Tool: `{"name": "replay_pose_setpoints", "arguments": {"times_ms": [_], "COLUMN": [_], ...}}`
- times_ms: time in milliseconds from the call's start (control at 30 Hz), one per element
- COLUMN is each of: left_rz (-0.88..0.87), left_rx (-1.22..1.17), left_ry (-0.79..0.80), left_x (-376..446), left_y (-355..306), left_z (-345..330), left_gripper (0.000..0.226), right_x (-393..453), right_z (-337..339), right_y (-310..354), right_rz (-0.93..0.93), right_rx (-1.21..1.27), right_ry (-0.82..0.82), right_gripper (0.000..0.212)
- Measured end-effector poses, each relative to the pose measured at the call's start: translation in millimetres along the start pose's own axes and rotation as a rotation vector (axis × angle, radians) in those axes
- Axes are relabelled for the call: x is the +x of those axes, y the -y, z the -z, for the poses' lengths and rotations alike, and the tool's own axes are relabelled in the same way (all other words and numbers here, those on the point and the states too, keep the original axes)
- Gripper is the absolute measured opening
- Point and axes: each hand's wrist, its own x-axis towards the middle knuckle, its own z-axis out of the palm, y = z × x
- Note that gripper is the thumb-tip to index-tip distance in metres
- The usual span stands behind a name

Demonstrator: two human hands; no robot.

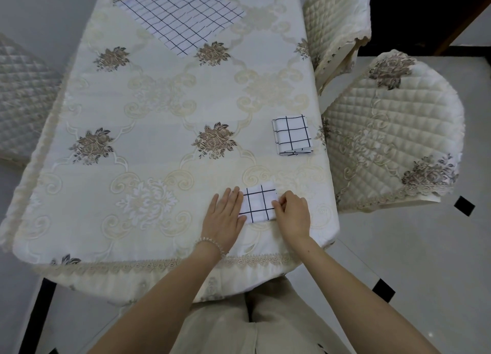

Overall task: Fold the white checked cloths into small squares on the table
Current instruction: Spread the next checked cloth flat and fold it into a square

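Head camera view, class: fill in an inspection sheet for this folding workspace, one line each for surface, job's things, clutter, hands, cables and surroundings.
Surface: table under a cream floral tablecloth with lace trim.
Job's things: unfolded checked cloths at the far end; folded square near the right edge; small square under the hands.
Clutter: nothing seen.
Hands: left hand lies flat on the small square's left edge; right hand pinches its right edge.
Cables: nothing seen.
Surroundings: quilted chairs beside the table; pale tiled floor.

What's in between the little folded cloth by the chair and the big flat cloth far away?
Only bare flowery tablecloth lies between the folded cloth and the open cloth, seen in the head view.
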Motion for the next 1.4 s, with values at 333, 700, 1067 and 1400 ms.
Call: {"name": "replay_pose_setpoints", "arguments": {"times_ms": [333,700,1067,1400], "left_rz": [0.020,-0.008,-0.008,-0.009], "left_rx": [-0.096,0.021,-0.094,-0.030], "left_ry": [-0.047,-0.003,-0.026,0.033], "left_x": [-2,1,1,2], "left_y": [0,-3,7,4], "left_z": [-6,-11,-13,-2], "left_gripper": [0.060,0.066,0.061,0.058], "right_x": [-2,4,20,25], "right_z": [-3,-63,-37,-21], "right_y": [11,38,-3,11], "right_rz": [0.093,0.536,0.467,0.470], "right_rx": [-0.048,-0.304,-0.396,-0.411], "right_ry": [-0.087,0.209,0.134,0.226], "right_gripper": [0.011,0.059,0.057,0.056]}}
